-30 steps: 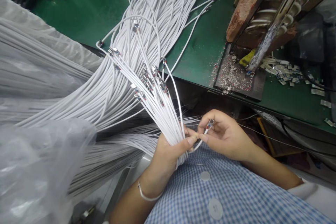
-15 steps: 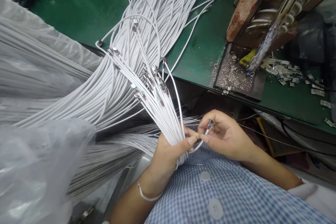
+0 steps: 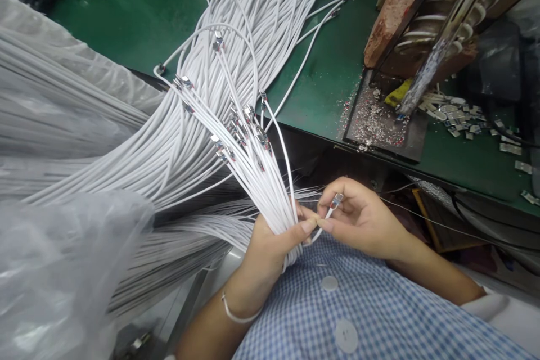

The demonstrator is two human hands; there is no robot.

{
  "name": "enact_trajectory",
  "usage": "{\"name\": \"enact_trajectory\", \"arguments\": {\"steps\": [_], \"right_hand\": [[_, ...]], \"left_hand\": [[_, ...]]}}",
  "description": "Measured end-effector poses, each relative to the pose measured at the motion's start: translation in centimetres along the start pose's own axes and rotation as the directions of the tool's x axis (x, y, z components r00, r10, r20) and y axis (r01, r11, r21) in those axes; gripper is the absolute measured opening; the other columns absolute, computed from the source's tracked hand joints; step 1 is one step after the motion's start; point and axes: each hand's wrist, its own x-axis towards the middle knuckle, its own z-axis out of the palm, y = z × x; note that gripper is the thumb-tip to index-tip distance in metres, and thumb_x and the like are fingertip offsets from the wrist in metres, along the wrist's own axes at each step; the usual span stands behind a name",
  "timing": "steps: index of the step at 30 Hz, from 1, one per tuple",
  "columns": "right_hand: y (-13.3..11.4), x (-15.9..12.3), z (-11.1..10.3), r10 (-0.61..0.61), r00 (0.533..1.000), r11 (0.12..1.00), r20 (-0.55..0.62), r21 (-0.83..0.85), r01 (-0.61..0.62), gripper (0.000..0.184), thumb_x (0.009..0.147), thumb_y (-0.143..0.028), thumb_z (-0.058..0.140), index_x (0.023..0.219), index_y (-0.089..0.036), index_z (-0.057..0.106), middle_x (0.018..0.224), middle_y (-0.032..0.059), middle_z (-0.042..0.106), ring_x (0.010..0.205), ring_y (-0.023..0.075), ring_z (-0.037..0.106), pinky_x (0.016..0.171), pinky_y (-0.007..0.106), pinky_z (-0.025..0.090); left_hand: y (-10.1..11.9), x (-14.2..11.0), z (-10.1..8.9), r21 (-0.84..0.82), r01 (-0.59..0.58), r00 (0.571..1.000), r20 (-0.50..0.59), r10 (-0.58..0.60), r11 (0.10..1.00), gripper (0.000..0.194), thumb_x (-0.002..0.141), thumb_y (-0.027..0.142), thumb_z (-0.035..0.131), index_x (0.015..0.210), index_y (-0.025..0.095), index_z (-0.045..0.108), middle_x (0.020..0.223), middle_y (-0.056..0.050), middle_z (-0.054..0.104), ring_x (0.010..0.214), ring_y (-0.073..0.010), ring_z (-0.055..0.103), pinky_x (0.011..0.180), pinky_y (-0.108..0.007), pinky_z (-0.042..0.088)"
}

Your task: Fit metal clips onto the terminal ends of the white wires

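My left hand (image 3: 270, 250) is closed round a thick bundle of white cables (image 3: 248, 169) whose ends carry small metal connectors (image 3: 242, 124). The bundle fans up and away from my fist toward the green bench. My right hand (image 3: 363, 219) pinches the end of a single white cable (image 3: 324, 225) between thumb and forefinger, its metal connector (image 3: 337, 200) sticking up just beside the left thumb. Both hands sit close together above my blue checked shirt.
A green bench (image 3: 139, 11) holds more white cables running to the top. At right stands a press-like tool (image 3: 439, 45) over a dark tray of metal scraps (image 3: 379, 124), with loose metal clips (image 3: 459, 118) beside it. Clear plastic-wrapped cable bundles (image 3: 63, 140) fill the left.
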Motion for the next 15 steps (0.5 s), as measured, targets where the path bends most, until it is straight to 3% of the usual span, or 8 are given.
{"name": "enact_trajectory", "arguments": {"steps": [4,9,15], "right_hand": [[-0.1,-0.3,-0.5,-0.01,1.0,0.998,0.016,-0.064,0.011,0.013,0.076,-0.018,0.062,0.083,-0.02,0.051,0.077,0.0009,0.057,0.069,0.0135,0.056,0.058,0.024,0.045],[0.4,-1.1,-2.2,0.031,0.999,0.971,-0.027,-0.236,-0.037,0.005,0.08,-0.023,0.055,0.079,-0.019,0.052,0.073,0.0024,0.055,0.063,0.0137,0.053,0.053,0.024,0.043],[4.8,-1.3,-5.2,0.123,0.991,0.803,-0.048,-0.583,-0.128,0.008,0.081,-0.022,0.049,0.077,-0.017,0.053,0.068,0.0004,0.056,0.051,0.0104,0.048,0.048,0.022,0.038]], "left_hand": [[0.0,0.0,0.1,-0.017,0.01,1.0,-0.009,-0.01,1.0,0.007,0.065,0.015,0.071,0.071,0.015,0.066,0.061,0.0,0.062,0.049,-0.0089,0.048,0.051,-0.021,0.039],[-0.2,0.0,-0.1,-0.057,0.016,1.0,-0.021,-0.017,0.998,0.008,0.069,0.019,0.069,0.074,0.014,0.066,0.065,-0.002,0.062,0.052,-0.0097,0.05,0.053,-0.022,0.041],[-1.1,0.2,-0.4,-0.22,0.016,0.997,-0.073,-0.033,0.975,0.022,0.07,0.029,0.071,0.084,0.015,0.062,0.064,-0.001,0.061,0.059,-0.0131,0.056,0.06,-0.025,0.046]]}}
